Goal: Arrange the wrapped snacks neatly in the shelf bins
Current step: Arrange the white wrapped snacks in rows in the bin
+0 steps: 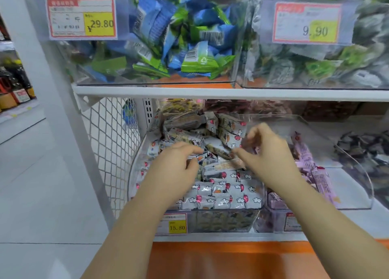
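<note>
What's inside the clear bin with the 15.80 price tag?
White wrapped snacks, rowed in front, jumbled behind; the left hand pinches one, the right hand reaches in. Lower layers and the bottom are covered.

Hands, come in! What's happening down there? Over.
Left hand pinches a snack in the bin. Right hand blurred, grip unclear. Back snacks jumbled, front row neat. Nothing blocking.

Right hand point(269, 152) is pure motion blur and left hand point(179, 162) covers its own grip, so no idea what either holds. Small print on the red-and-yellow paper price label point(82, 18) is mush; dark-wrapped snacks point(366, 150) run off the right edge.
</note>
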`<act>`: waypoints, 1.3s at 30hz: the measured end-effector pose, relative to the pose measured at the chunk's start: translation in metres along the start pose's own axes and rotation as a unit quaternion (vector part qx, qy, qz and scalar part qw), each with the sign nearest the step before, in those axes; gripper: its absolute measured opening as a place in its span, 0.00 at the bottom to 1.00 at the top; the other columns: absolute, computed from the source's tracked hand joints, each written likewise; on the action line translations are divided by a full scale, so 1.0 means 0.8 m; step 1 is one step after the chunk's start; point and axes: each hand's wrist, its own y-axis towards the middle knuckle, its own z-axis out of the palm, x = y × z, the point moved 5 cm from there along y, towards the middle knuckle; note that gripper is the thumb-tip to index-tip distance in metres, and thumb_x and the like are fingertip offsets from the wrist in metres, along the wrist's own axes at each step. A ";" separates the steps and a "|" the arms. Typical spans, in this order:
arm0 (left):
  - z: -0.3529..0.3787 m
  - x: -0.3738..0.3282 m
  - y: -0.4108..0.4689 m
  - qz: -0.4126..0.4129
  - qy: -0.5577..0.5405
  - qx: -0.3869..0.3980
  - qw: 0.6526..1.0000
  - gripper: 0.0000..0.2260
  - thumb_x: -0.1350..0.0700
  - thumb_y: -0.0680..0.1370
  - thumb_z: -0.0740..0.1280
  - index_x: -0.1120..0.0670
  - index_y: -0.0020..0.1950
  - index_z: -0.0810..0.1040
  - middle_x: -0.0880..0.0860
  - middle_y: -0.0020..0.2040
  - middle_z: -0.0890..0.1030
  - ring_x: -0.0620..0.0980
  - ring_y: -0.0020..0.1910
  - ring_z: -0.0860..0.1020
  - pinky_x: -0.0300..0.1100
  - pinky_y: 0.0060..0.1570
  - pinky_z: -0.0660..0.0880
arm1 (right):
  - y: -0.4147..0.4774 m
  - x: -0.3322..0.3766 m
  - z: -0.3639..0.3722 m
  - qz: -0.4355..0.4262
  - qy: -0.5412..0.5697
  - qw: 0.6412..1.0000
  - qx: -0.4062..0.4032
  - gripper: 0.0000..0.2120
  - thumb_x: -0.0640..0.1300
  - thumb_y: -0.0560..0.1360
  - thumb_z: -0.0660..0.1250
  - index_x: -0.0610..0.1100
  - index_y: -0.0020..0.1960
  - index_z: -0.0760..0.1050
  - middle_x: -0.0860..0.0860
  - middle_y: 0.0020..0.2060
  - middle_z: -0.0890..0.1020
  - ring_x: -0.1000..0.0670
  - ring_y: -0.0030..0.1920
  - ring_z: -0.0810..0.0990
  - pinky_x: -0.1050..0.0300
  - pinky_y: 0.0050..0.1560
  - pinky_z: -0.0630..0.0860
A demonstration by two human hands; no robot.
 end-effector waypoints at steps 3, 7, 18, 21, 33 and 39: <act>0.017 -0.010 0.008 -0.024 -0.005 0.036 0.999 0.14 0.55 0.80 0.58 0.44 0.63 0.74 0.45 0.56 0.77 0.52 0.50 0.79 0.41 0.49 0.75 | 0.007 0.003 0.010 0.020 -0.028 0.999 -0.005 0.27 0.50 0.68 0.74 0.46 0.61 0.65 0.45 0.53 0.70 0.41 0.49 0.76 0.50 0.49 0.73; 0.024 -0.015 0.010 -0.046 0.002 0.050 0.998 0.13 0.54 0.79 0.59 0.44 0.62 0.75 0.46 0.52 0.78 0.52 0.49 0.79 0.47 0.51 0.77 | 0.023 0.007 0.028 -0.003 -0.117 0.992 0.053 0.34 0.54 0.72 0.69 0.58 0.72 0.55 0.43 0.63 0.68 0.36 0.54 0.76 0.43 0.55 0.74; 0.000 -0.024 0.005 -0.040 -0.006 -0.009 0.999 0.13 0.56 0.79 0.60 0.45 0.61 0.76 0.42 0.60 0.77 0.41 0.55 0.76 0.38 0.54 0.71 | 0.009 -0.006 0.005 -0.016 -0.025 0.999 -0.028 0.21 0.43 0.72 0.69 0.50 0.64 0.70 0.46 0.54 0.75 0.43 0.54 0.75 0.54 0.48 0.71; -0.012 -0.035 0.002 -0.004 -0.017 -0.057 0.998 0.14 0.57 0.79 0.60 0.44 0.62 0.76 0.40 0.60 0.76 0.39 0.56 0.74 0.38 0.57 0.70 | -0.012 -0.001 -0.028 -0.078 0.028 0.994 -0.071 0.21 0.37 0.70 0.70 0.49 0.61 0.73 0.50 0.55 0.74 0.58 0.50 0.69 0.69 0.47 0.64; -0.033 -0.054 0.005 0.128 0.013 -0.010 0.992 0.24 0.52 0.76 0.67 0.38 0.69 0.66 0.32 0.64 0.69 0.29 0.62 0.65 0.27 0.59 0.61 | -0.039 0.052 -0.017 -0.211 0.011 0.963 0.169 0.21 0.38 0.74 0.64 0.60 0.60 0.69 0.69 0.57 0.66 0.60 0.58 0.71 0.57 0.58 0.72; -0.020 -0.019 0.026 0.086 -0.022 0.014 0.996 0.25 0.52 0.77 0.66 0.40 0.71 0.62 0.40 0.61 0.73 0.38 0.57 0.73 0.38 0.59 0.70 | -0.014 0.051 -0.007 -0.144 0.116 0.974 0.133 0.27 0.38 0.74 0.68 0.67 0.59 0.63 0.70 0.55 0.71 0.71 0.55 0.70 0.79 0.53 0.65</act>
